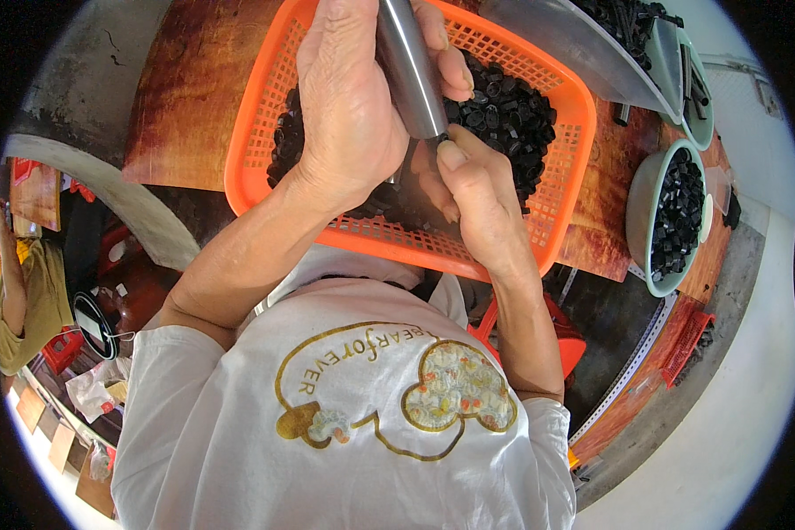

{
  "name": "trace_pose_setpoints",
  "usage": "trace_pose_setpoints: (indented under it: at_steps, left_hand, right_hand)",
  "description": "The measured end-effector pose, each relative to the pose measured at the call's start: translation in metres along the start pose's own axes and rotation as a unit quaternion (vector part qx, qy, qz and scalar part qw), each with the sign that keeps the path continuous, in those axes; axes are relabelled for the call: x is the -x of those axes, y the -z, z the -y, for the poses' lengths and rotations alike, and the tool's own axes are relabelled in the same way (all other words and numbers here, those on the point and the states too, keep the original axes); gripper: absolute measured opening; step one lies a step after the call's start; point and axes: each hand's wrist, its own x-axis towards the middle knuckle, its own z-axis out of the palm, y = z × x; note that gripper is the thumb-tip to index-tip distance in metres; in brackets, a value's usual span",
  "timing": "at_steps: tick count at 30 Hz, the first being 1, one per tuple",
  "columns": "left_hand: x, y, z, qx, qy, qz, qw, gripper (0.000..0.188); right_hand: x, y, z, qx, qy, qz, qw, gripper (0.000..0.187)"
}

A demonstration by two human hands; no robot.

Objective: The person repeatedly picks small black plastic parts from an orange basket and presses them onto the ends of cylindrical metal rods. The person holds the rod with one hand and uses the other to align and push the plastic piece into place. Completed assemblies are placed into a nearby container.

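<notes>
My left hand (352, 97) is wrapped round a dark grey, smooth metal tube (411, 66), which slants down toward my other hand. At the tube's lower end, my right hand (481, 181) pinches a small black piece (442, 139) between thumb and fingers; its exact shape is mostly hidden. Both hands are over an orange plastic basket (583, 132) with lattice walls. Inside it lie many small black ring-like plastic parts (503, 110), partly covered by my hands and forearms.
The basket rests on a reddish-brown wooden table (181, 97). To the right stands a pale green bowl (638, 208) of black parts. Beyond it are a translucent bin (583, 53) and another green basin (703, 124) holding dark tubes. At far left, another person (40, 300) sits near red items.
</notes>
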Motion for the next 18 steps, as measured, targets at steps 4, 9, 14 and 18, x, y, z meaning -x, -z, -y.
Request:
trace_pose_setpoints:
  at_steps: [4,9,14,18]
  left_hand:
    - [-0.0003,0.0003,0.0000,0.001,-0.007,0.005,1.000,0.047]
    - [0.0005,-0.0003,-0.0005,0.008,0.000,-0.001,1.000,0.048]
    - [0.0015,-0.0014,-0.0006,0.006,0.007,-0.012,1.000,0.049]
    - [0.0014,-0.0012,0.0001,0.001,0.001,-0.010,1.000,0.049]
  right_hand:
    - [-0.0004,-0.0005,0.0002,-0.002,-0.011,-0.003,1.000,0.040]
    - [0.0005,0.0007,0.0009,0.010,-0.010,0.001,1.000,0.041]
    - [0.0004,0.0005,-0.0004,0.013,-0.001,0.002,1.000,0.042]
    - [-0.0007,-0.0001,-0.0014,0.020,-0.005,0.000,1.000,0.043]
